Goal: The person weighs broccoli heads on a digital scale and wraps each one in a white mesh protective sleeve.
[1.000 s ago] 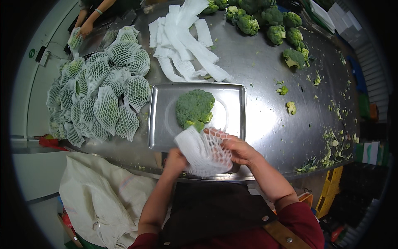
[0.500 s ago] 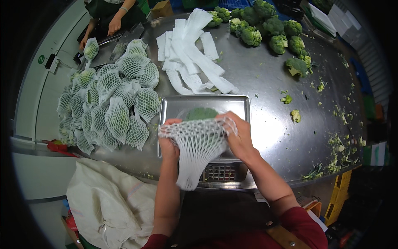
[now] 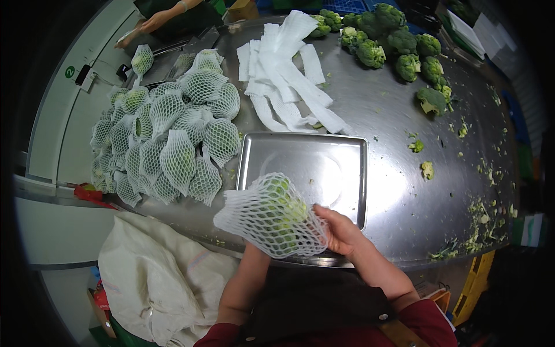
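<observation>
A broccoli head (image 3: 281, 211) sits inside a white foam net sleeve (image 3: 237, 217), tilted over the near left part of the scale's metal tray (image 3: 362, 173). My right hand (image 3: 342, 232) is closed on the right end of the sleeve, thumb on top. Beneath the wrapped broccoli, my left hand is hidden; only the left forearm (image 3: 247, 283) shows, reaching up to it. The tray's surface is bare, with the scale's keypad hidden below the broccoli.
Netted broccoli (image 3: 178, 157) are heaped at the left. Flat white foam sleeves (image 3: 289, 75) lie behind the tray. Bare broccoli heads (image 3: 403, 41) stand at the far right, with scraps (image 3: 480, 222) near the right edge. A cream sack (image 3: 156, 277) is at lower left; a co-worker's hand (image 3: 153, 23) is beyond.
The broccoli from the tray is now inside the net sleeve, lifted and turned sideways. My left hand has gone under it. The view has shifted slightly, and the co-worker's hand has moved.
</observation>
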Demonstrator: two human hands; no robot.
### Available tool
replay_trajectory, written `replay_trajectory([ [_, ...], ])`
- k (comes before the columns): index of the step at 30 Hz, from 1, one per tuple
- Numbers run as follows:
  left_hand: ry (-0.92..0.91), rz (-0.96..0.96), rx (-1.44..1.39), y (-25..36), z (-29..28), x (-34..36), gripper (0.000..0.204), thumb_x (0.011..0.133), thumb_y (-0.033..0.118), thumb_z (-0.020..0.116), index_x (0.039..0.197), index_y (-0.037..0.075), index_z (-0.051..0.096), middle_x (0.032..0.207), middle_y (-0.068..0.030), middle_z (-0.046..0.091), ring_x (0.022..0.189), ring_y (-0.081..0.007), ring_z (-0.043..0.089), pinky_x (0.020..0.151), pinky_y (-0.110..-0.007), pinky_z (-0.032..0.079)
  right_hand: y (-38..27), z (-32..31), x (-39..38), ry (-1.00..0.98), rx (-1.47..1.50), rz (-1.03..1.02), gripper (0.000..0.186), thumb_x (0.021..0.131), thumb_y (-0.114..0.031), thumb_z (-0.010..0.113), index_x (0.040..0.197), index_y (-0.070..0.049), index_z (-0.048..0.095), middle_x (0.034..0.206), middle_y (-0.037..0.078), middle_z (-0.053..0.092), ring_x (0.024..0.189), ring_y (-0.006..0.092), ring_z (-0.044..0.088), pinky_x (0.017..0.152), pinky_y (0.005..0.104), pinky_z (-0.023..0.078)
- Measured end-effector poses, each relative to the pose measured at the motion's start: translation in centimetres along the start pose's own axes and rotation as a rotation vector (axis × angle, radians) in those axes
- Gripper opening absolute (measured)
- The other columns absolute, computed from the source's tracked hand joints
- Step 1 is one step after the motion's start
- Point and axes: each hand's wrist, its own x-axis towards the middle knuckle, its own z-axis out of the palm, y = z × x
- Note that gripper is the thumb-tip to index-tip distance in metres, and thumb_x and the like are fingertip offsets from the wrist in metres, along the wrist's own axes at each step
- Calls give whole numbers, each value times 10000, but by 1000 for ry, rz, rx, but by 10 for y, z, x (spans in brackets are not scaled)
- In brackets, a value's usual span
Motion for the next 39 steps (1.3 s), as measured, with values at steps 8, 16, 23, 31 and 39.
replay_trajectory([
  [8, 566, 540, 62, 189, 23, 81, 518, 950, 349, 365, 1353, 25, 402, 1409, -165, 383, 1284, -348, 361, 1056, -544, 272, -38, 45, 32, -304, -934, 13, 302, 928, -215, 550, 1141, -5, 591, 998, 113, 657, 846, 166, 646, 663, 259, 524],
  [16, 734, 1041, 320, 421, 67, 124, 606, 928, 273, 475, 1411, -28, 266, 1502, -234, 142, 1390, -397, 110, 1105, -558, 149, -265, -70, 36, 583, -1036, -1021, 335, 910, -235, 571, 1168, -22, 570, 961, 100, 643, 807, 163, 648, 586, 265, 535],
  [23, 749, 898, 681, 441, 57, 141, 528, 978, 236, 425, 1419, -9, 266, 1520, -189, -89, 1390, -422, -4, 1097, -569, 212, -440, -140, -28, 1959, -2089, -962, 891, 660, -315, 794, 1403, -232, 309, 1448, 193, 258, 1301, 435, 282, 1008, 532, 341],
  [31, 1016, 1015, 1351, 386, 43, 178, 472, 974, 226, 429, 1363, -34, 366, 1449, -200, 258, 1318, -339, 322, 1040, -452, 387, -448, -180, -60, 1471, -1908, -1065, 786, 621, -215, 810, 1320, -188, 451, 1284, 196, 451, 1154, 361, 496, 980, 403, 417],
  [39, 14, 227, 1731, 110, 75, 184, 1054, 653, 590, 724, 1432, 56, 255, 1464, -190, 279, 1341, -347, 297, 1027, -470, 327, -220, 28, 10, -132, -2000, -805, 735, 666, -195, 738, 1322, -97, 420, 1341, 182, 380, 1263, 339, 392, 1035, 416, 367],
])
